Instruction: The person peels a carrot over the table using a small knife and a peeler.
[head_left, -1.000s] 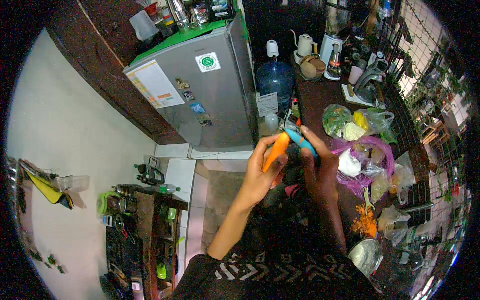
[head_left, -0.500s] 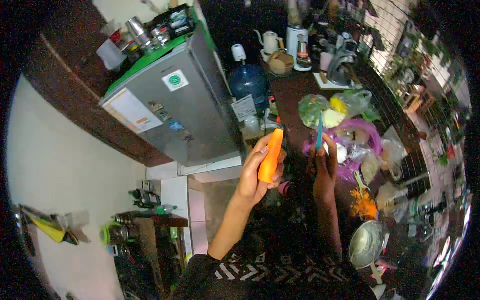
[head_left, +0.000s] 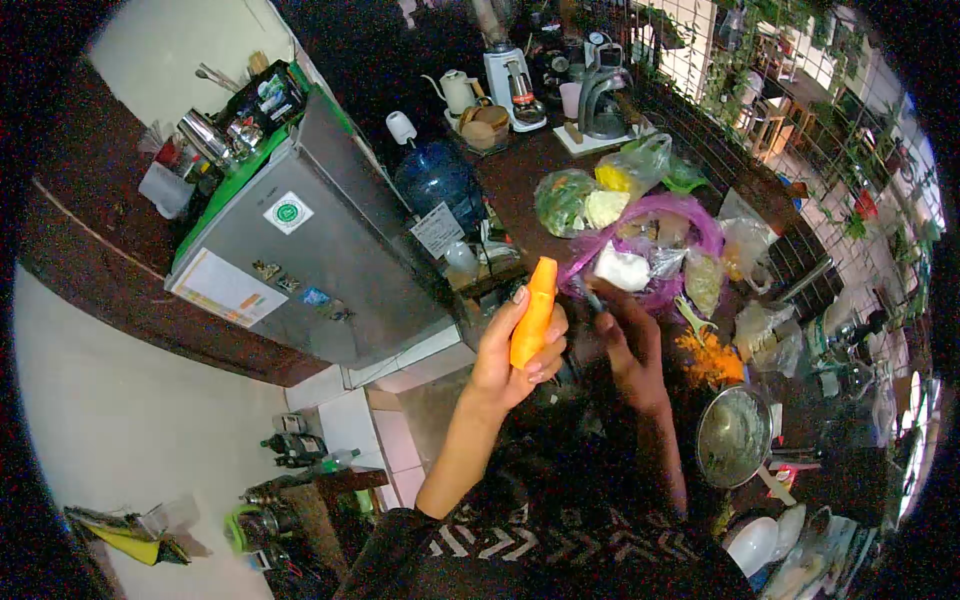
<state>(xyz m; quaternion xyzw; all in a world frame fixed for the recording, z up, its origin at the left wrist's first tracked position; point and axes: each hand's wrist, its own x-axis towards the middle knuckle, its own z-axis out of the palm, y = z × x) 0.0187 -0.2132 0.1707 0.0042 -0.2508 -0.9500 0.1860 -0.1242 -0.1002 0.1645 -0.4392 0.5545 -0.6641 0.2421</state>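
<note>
My left hand (head_left: 510, 345) is wrapped round a peeled orange carrot (head_left: 536, 315), held upright with its narrow end up. To its right, my right hand (head_left: 635, 350) grips a knife (head_left: 592, 298), whose blade looks dark and blurred from this angle. The knife is apart from the carrot. Just beyond the right hand lies an open purple plastic bag (head_left: 712, 235) with a white bundle (head_left: 622, 268) and small clear bags in it. A pale green peeler (head_left: 694, 316) rests beside a heap of orange carrot peelings (head_left: 712, 360).
A metal pan (head_left: 735, 437) stands near the peelings. Bagged greens (head_left: 563, 203) and a cut pale vegetable (head_left: 605, 208) lie behind the purple bag. Farther back are a coffee grinder (head_left: 512, 90), a kettle (head_left: 457, 92) and a blue water jug (head_left: 440, 185). A grey fridge (head_left: 330, 240) stands left.
The view has turned, shifting the counter things left. My right hand has tilted the knife, so its blue blade no longer stands upright. The carrot stays in my left hand.
</note>
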